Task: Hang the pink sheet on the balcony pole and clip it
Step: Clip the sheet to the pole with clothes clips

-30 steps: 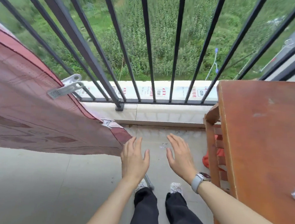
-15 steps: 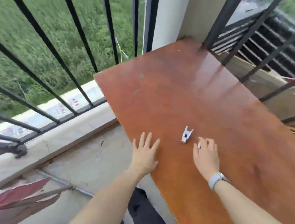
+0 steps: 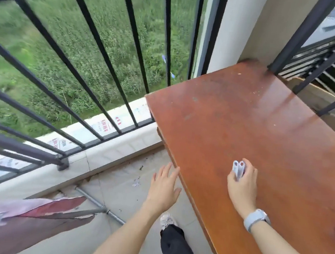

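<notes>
The sheet [image 3: 25,218] is seen at the lower left of the frame, draped over a pole [image 3: 87,213] that runs toward the lower middle. Its pink and darker red folds are blurred. Clips [image 3: 238,170], pale and seemingly two together, are held at the lower right of centre, just above the table [image 3: 253,117]. They are pinched by the right hand [image 3: 242,185], whose fingers are curled around them with the upper ends left showing. A watch [image 3: 255,219] is worn on that wrist. The left hand [image 3: 163,188] is held at the lower middle, beside the table's near edge, with its fingers straight, slightly apart, and holding nothing. The railing [image 3: 100,47] fills the upper left, with green growth seen beyond its bars.
</notes>
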### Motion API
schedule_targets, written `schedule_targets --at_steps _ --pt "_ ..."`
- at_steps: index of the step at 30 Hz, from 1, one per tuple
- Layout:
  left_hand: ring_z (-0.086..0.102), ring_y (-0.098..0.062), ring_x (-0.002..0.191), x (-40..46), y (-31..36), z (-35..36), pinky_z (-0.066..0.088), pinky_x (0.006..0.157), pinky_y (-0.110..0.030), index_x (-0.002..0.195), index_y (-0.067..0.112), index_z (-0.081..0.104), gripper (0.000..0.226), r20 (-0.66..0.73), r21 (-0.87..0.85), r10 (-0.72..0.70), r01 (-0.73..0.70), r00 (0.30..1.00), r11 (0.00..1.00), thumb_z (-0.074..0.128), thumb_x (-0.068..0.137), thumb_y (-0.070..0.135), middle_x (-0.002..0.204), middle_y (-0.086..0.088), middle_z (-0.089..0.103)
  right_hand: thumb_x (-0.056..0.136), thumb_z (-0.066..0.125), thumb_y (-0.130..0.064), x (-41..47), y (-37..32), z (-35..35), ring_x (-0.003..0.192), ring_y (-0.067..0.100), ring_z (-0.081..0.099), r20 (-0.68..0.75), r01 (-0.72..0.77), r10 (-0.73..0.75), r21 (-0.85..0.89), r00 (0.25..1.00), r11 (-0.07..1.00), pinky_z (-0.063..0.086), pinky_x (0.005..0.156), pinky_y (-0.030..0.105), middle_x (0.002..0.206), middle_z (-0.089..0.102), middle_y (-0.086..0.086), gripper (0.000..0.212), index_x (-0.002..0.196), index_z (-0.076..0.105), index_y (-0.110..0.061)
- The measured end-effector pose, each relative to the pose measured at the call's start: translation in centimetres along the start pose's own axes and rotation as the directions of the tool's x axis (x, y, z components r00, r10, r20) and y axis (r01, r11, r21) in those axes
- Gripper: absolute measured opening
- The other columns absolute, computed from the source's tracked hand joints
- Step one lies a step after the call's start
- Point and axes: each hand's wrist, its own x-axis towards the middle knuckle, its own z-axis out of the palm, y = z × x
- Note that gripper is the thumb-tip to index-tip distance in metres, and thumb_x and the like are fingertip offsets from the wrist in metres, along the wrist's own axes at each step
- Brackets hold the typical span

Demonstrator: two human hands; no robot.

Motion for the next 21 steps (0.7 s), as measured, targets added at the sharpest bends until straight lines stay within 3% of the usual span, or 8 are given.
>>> schedule_targets --at_steps 3,5,8,10,12,14,18,21 --pt "0.011 -0.019 0.141 -4.4 -5.4 -3.0 0.013 0.114 -0.042 0.142 0.024 0.02 0.056 -0.199 -0.078 -0.167 0.155 0.966 0.985 0.043 0.092 0.033 0.153 -0.002 0.015 0.082 0.054 -0.013 -2.8 -7.0 4.2 0.102 0.028 0.052 0.177 0.252 -0.261 0.068 0.949 0.965 0.039 0.072 0.031 0.121 0.046 0.01 0.051 0.13 0.036 -0.016" --pt "0.016 -0.019 0.139 -8.5 -9.6 -4.9 0.016 0.113 -0.038 0.141 0.023 0.024 0.054 -0.309 -0.136 -0.302 0.272 0.902 0.953 0.044 0.092 0.033 0.151 -0.002 0.021 0.081 0.056 -0.012 -6.1 -12.2 7.4 0.099 0.033 0.054 0.312 0.43 -0.438 0.099 0.843 0.897 0.042 0.074 0.033 0.117 0.048 0.012 0.054 0.131 0.037 -0.013" --pt "0.026 -0.018 0.135 -16.9 -15.7 -6.7 0.022 0.11 -0.034 0.137 0.021 0.033 0.051 -0.441 -0.241 -0.489 0.426 0.752 0.872 0.047 0.089 0.029 0.145 -0.002 0.032 0.08 0.06 -0.01 -13.8 -19.0 11.6 0.093 0.033 0.055 0.487 0.649 -0.657 0.217 0.576 0.729 0.037 0.075 0.029 0.107 0.053 0.014 0.05 0.127 0.044 -0.008" --pt "0.035 -0.02 0.129 -23.5 -19.4 -6.7 0.027 0.107 -0.032 0.133 0.02 0.039 0.046 -0.488 -0.337 -0.593 0.489 0.641 0.805 0.049 0.089 0.026 0.14 -0.004 0.039 0.08 0.061 -0.011 -20.4 -22.2 13.6 0.082 0.026 0.055 0.561 0.724 -0.756 0.359 0.337 0.59 0.037 0.071 0.026 0.093 0.051 0.006 0.045 0.123 0.048 -0.01" --pt "0.04 -0.023 0.124 -30.9 -23.0 -6.0 0.03 0.103 -0.031 0.132 0.019 0.041 0.044 -0.501 -0.422 -0.695 0.556 0.515 0.716 0.049 0.089 0.027 0.135 -0.005 0.045 0.084 0.058 -0.018 -28.3 -24.5 15.1 0.076 0.016 0.049 0.574 0.737 -0.813 0.506 0.101 0.448 0.039 0.07 0.024 0.088 0.044 -0.007 0.036 0.119 0.049 -0.016" --pt "0.039 -0.023 0.126 -38.9 -26.5 -4.7 0.029 0.102 -0.03 0.133 0.016 0.04 0.045 -0.493 -0.491 -0.782 0.62 0.382 0.612 0.047 0.09 0.028 0.136 -0.006 0.045 0.087 0.056 -0.022 -36.8 -26.4 16.6 0.075 0.014 0.047 0.551 0.711 -0.831 0.614 -0.077 0.341 0.037 0.071 0.023 0.087 0.044 -0.008 0.028 0.114 0.051 -0.017" --pt "0.04 -0.018 0.125 -55.0 -32.1 -2.4 0.028 0.102 -0.027 0.132 0.017 0.041 0.043 -0.494 -0.619 -0.863 0.653 0.109 0.437 0.046 0.09 0.023 0.136 -0.002 0.044 0.088 0.054 -0.027 -53.9 -31.3 18.4 0.062 0.012 0.042 0.492 0.633 -0.813 0.746 -0.313 0.207 0.033 0.064 0.025 0.076 0.047 -0.003 0.024 0.11 0.055 -0.016" --pt "0.04 -0.02 0.125 -65.2 -34.7 -2.0 0.03 0.101 -0.031 0.132 0.018 0.042 0.042 -0.479 -0.685 -0.874 0.659 -0.086 0.31 0.047 0.09 0.022 0.136 -0.002 0.045 0.089 0.052 -0.03 -65.2 -35.2 18.2 0.064 0.012 0.051 0.436 0.519 -0.77 0.84 -0.466 0.161 0.037 0.062 0.021 0.08 0.053 0.003 0.023 0.105 0.054 -0.015"
